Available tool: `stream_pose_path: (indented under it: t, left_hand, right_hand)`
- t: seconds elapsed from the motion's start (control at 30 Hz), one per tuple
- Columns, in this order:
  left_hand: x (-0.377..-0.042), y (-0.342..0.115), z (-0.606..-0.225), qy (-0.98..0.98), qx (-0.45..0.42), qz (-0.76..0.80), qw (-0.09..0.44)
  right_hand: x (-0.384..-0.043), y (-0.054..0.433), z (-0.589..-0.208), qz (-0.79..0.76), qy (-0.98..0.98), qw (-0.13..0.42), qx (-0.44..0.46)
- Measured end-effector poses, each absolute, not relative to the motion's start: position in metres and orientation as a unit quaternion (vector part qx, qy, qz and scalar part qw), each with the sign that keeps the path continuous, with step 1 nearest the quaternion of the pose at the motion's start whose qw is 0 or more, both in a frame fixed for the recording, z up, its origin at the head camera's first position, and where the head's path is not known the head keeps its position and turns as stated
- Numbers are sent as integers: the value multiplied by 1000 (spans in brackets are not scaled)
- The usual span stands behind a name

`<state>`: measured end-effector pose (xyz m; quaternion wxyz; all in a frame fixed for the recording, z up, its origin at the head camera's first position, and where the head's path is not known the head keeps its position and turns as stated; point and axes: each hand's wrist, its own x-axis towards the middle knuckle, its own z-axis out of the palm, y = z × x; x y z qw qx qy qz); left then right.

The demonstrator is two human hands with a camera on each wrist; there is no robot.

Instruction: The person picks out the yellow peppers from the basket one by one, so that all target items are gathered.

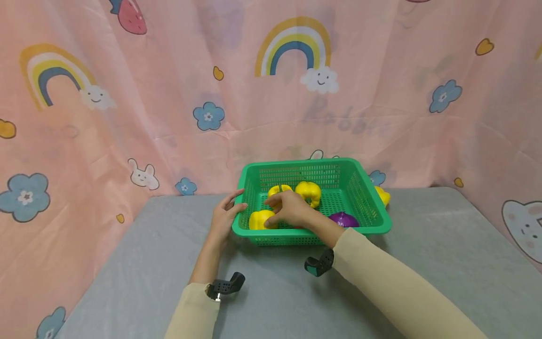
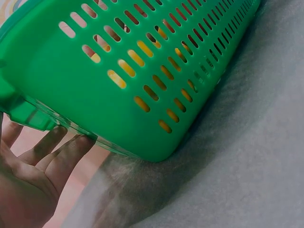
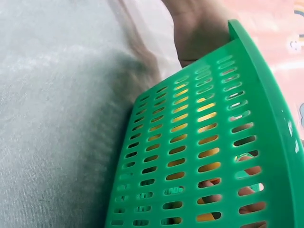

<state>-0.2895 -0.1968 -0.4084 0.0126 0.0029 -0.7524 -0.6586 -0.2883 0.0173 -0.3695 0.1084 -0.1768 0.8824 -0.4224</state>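
Note:
A green plastic basket [image 1: 311,231] with slotted walls stands on the table. My left hand [image 1: 223,217] holds its left rim, thumb over the top edge; in the left wrist view the fingertips [image 2: 84,141] press against the outer wall. My right hand [image 1: 292,209] reaches over the front rim into the basket, fingers loosely bent, thumb overlapping the right side of the front-left yellow bell pepper [image 1: 258,219]. Two more yellow bell peppers lie behind, one at the back left [image 1: 275,189] and one in the middle [image 1: 311,192]. Something red is mostly hidden beneath the right hand.
A purple onion-like vegetable [image 1: 344,219] lies at the basket's front right. Outside, a yellow item [image 1: 383,195] shows past the right wall. The grey-covered table [image 1: 271,292] meets a pink patterned curtain [image 1: 178,141] at its back and sides.

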Motion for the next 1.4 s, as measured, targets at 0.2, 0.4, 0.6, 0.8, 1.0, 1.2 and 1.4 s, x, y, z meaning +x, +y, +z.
stream_pose_path:
  t: [0.2, 0.4, 0.6, 0.8, 1.0, 1.2, 1.4]
  left_hand:
    - [-292, -195, -409, -751, -1, -660, 10]
    - [-293, -195, -408, -748, 1, -664, 11]
    - [-295, -195, -409, -748, 1, -663, 13]
    - [-295, -195, -409, -748, -2, -663, 15]
    - [-295, -195, -409, -746, -3, -665, 17]
    - [-293, -195, -409, -745, -1, -667, 18]
    - [-292, -197, -411, -743, -2, -669, 14]
  right_hand:
    - [-290, 20, -369, -460, 866, 121, -156]
    - [-290, 19, -368, -461, 862, 124, -170]
    - [-290, 18, -368, -443, 873, 116, -167]
    - [-290, 18, -368, -424, 878, 117, -191]
    - [-293, 19, -369, -367, 887, 126, -248]
    - [-292, 18, -369, -347, 889, 135, -267]
    - [-293, 14, -371, -342, 887, 143, -274]
